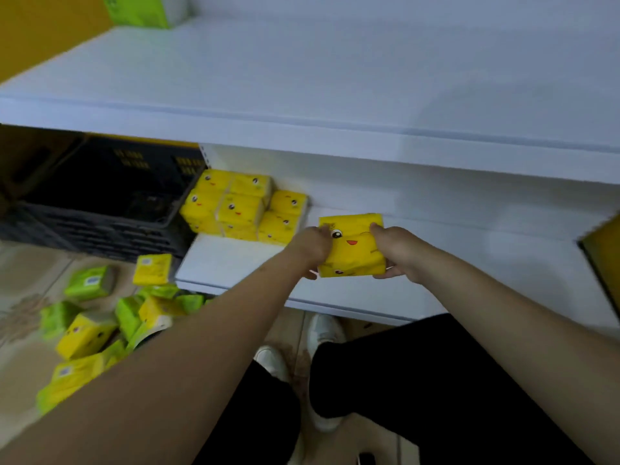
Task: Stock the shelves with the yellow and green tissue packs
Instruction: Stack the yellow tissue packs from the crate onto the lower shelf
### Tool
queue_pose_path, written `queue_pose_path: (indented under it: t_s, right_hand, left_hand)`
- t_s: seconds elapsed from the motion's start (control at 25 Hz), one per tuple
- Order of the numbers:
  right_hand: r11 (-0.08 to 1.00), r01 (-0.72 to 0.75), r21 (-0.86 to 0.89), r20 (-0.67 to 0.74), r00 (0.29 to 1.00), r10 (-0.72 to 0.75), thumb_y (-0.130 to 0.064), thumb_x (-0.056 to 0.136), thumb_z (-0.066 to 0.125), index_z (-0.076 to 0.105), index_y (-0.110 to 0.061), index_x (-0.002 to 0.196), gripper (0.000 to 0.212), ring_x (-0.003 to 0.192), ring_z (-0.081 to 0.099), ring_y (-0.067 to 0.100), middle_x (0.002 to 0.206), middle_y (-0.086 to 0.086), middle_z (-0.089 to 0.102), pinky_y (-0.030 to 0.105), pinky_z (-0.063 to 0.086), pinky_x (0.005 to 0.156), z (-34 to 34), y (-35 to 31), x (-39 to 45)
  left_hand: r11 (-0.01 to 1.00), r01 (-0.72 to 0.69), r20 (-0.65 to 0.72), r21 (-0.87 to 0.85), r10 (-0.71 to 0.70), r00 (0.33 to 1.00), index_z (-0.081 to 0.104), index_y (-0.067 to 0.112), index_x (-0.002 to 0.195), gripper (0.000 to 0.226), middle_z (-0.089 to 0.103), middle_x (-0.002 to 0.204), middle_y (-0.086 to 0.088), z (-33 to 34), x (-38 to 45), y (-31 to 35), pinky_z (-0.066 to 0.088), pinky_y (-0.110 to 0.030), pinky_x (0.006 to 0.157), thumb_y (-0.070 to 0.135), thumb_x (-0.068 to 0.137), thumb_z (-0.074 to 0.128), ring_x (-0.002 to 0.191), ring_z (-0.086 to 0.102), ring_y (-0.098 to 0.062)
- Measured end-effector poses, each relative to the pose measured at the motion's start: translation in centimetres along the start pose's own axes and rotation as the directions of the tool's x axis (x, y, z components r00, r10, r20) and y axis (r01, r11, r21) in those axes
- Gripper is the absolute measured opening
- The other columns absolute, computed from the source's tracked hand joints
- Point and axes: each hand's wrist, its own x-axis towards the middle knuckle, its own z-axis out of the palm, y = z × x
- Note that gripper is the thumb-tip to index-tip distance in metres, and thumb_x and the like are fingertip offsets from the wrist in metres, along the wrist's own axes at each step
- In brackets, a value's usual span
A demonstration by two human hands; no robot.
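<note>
1. We see the upper shelf (335, 82), white and broad, across the top half of the frame, with one green pack (144, 10) at its upper left corner.
2. The lower shelf (235, 263) runs beneath it through the middle of the frame.
3. A dark crate (100, 199) sits at middle left, just beside the lower shelf's left end.
4. A stack (241, 206) of yellow packs stands at the left end of the lower shelf, two layers high.
5. A loose heap (100, 323) of yellow and green packs lies on the floor at lower left.
6. At centre frame we see two yellow packs (352, 250), one on top of the other, held over the lower shelf to the right of the stack, apart from it.
7. The left hand (313, 246) grips their left side, fingers curled over the top.
8. The right hand (396, 251) grips their right side, thumb on top, fingers underneath.
</note>
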Motion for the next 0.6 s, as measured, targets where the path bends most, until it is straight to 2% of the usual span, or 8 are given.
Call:
queue_pose_path:
  t_s: [0.12, 0.16, 0.24, 0.28, 0.36, 0.44, 0.52, 0.6]
  right_hand:
    - [0.997, -0.073, -0.027, 0.057, 0.996, 0.074, -0.043, 0.103, 0.033, 0.032, -0.014, 0.145, 0.05, 0.115, 0.056, 0.036, 0.138, 0.016, 0.048, 0.045, 0.053, 0.081, 4.7, -2.3, 5.2]
    - [0.996, -0.092, -0.016, 0.067, 0.993, 0.093, -0.042, 0.103, 0.034, 0.033, -0.015, 0.144, 0.049, 0.115, 0.056, 0.036, 0.137, 0.016, 0.048, 0.046, 0.053, 0.08, 6.1, -3.0, 7.1]
    - [0.993, -0.122, -0.002, 0.076, 0.99, 0.122, -0.04, 0.103, 0.034, 0.039, -0.015, 0.138, 0.044, 0.112, 0.058, 0.035, 0.133, 0.016, 0.053, 0.044, 0.053, 0.076, 9.0, -4.6, 11.2]
    - [0.994, -0.112, -0.002, 0.082, 0.99, 0.112, -0.039, 0.103, 0.034, 0.043, -0.015, 0.134, 0.04, 0.107, 0.06, 0.033, 0.13, 0.016, 0.056, 0.043, 0.053, 0.072, 10.2, -5.3, 13.3]
    - [0.998, -0.061, 0.008, 0.09, 0.994, 0.06, -0.037, 0.103, 0.032, 0.048, -0.016, 0.131, 0.038, 0.099, 0.061, 0.03, 0.126, 0.013, 0.061, 0.038, 0.052, 0.062, 12.2, -7.1, 17.3]
    - [0.998, -0.004, 0.056, 0.095, 0.995, -0.001, -0.039, 0.103, 0.031, 0.048, -0.018, 0.134, 0.04, 0.103, 0.061, 0.031, 0.127, 0.01, 0.06, 0.036, 0.05, 0.057, 13.8, -8.6, 21.5]
    - [0.993, 0.04, 0.114, 0.085, 0.995, -0.05, -0.043, 0.103, 0.03, 0.048, -0.018, 0.134, 0.043, 0.102, 0.061, 0.029, 0.127, 0.01, 0.059, 0.037, 0.051, 0.061, 15.1, -9.9, 24.4]
    - [0.993, 0.073, 0.097, 0.051, 0.996, -0.078, -0.05, 0.1, 0.034, 0.048, -0.02, 0.131, 0.045, 0.1, 0.058, 0.023, 0.123, 0.005, 0.056, 0.04, 0.052, 0.079, 16.3, -10.0, 26.9]
  left_hand:
    - [0.987, 0.161, 0.086, 0.008, -0.161, 0.983, 0.042, 0.001, 0.133, 0.046, 0.062, 0.117, -0.026, -3.8, 5.4, -2.0, 0.056, -0.047, 0.086, 0.035, 0.104, 0.032, 0.097, 0.066, -0.039]
    - [0.979, 0.205, 0.092, 0.0, -0.205, 0.975, 0.043, -0.001, 0.129, 0.041, 0.062, 0.118, -0.024, -4.8, 7.3, -2.2, 0.056, -0.045, 0.087, 0.031, 0.105, 0.034, 0.088, 0.066, -0.038]
    - [0.951, 0.299, 0.073, -0.074, -0.294, 0.953, 0.043, -0.004, 0.127, 0.04, 0.059, 0.124, -0.024, -6.6, 11.4, -2.5, 0.057, -0.039, 0.077, 0.028, 0.105, 0.035, 0.073, 0.061, -0.035]
    - [0.949, 0.302, 0.051, -0.087, -0.298, 0.953, 0.044, -0.004, 0.129, 0.041, 0.057, 0.127, -0.023, -7.4, 13.4, -2.6, 0.056, -0.037, 0.074, 0.028, 0.105, 0.034, 0.077, 0.061, -0.035]
    - [0.99, 0.139, -0.032, -0.035, -0.14, 0.99, 0.046, -0.003, 0.132, 0.045, 0.056, 0.129, -0.019, -8.8, 17.4, -3.0, 0.054, -0.04, 0.083, 0.03, 0.105, 0.033, 0.101, 0.062, -0.036]
    - [0.981, -0.053, -0.172, 0.189, 0.086, 0.981, 0.05, 0.001, 0.131, 0.05, 0.055, 0.13, -0.02, -9.7, 20.2, -4.6, 0.046, -0.041, 0.093, 0.038, 0.104, 0.03, 0.117, 0.055, -0.038]
    - [0.91, -0.064, -0.293, 0.409, 0.197, 0.935, 0.047, 0.008, 0.133, 0.049, 0.047, 0.134, -0.022, -10.2, 22.1, -7.8, 0.04, -0.045, 0.098, 0.041, 0.103, 0.029, 0.122, 0.046, -0.04]
    - [0.806, 0.012, -0.317, 0.592, 0.219, 0.923, 0.039, 0.015, 0.14, 0.047, 0.038, 0.14, -0.018, -10.3, 22.9, -11.2, 0.038, -0.048, 0.099, 0.041, 0.101, 0.033, 0.126, 0.038, -0.039]
